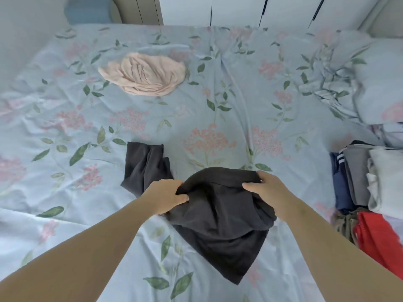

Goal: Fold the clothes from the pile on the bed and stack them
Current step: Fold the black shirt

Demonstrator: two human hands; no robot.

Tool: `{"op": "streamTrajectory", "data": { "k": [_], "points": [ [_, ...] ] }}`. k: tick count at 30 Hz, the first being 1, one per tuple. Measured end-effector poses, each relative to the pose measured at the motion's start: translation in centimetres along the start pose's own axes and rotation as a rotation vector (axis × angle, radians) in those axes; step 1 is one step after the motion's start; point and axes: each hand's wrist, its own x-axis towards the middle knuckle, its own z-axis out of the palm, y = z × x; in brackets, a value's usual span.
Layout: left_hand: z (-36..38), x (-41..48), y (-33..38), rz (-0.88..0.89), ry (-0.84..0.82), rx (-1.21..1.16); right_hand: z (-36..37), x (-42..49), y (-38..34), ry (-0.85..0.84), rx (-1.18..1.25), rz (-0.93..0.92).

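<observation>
Hands meet at the near middle of the bed (218, 105), both on a black garment (220, 221). The left hand (165, 197) grips a bunched fold at its left edge, thumb over the cloth and fingers curled in. The right hand (266, 192) holds the upper right edge, thumb on top, fingers wrapped round the far side. Between them the cloth rises in a hump, and its near part tapers to a point toward the person. A dark strip (146, 166) lies flat on the sheet just beyond the left hand; whether it belongs to the same garment cannot be told. A crumpled pink garment (144, 73) lies well apart, farther up the bed. At the right edge sits a stack (359, 177) of folded clothes, a red piece (375, 238) nearer, a pillow (379, 79) beyond.
</observation>
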Motion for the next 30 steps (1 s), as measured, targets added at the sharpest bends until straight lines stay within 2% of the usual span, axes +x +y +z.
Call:
{"op": "streamTrajectory", "data": {
  "k": [9, 17, 21, 24, 27, 29, 30],
  "points": [
    [-15.5, -8.6, 5.7, 0.065, 0.143, 0.042, -4.8, -9.9, -14.1, -0.043, -0.189, -0.359],
    [-27.3, -16.1, 10.7, 0.168, 0.325, 0.158, -9.3, -19.0, -25.2, 0.100, -0.181, -0.647],
    [-29.6, -17.8, 11.5, 0.206, 0.407, 0.180, -9.8, -22.1, -28.0, 0.131, -0.171, -0.763],
    [-29.9, -18.4, 11.1, 0.211, 0.499, 0.167, -9.5, -23.4, -28.8, 0.100, -0.233, -0.783],
    [-29.6, -18.7, 10.3, 0.243, 0.483, 0.220, -9.0, -23.7, -29.2, 0.086, -0.305, -0.787],
    [-29.1, -18.8, 9.7, 0.256, 0.443, 0.209, -8.9, -23.6, -29.6, 0.125, -0.461, -0.785],
    [-28.9, -18.9, 9.6, 0.260, 0.430, 0.192, -9.0, -23.4, -29.8, 0.172, -0.617, -0.766]
  ]
}}
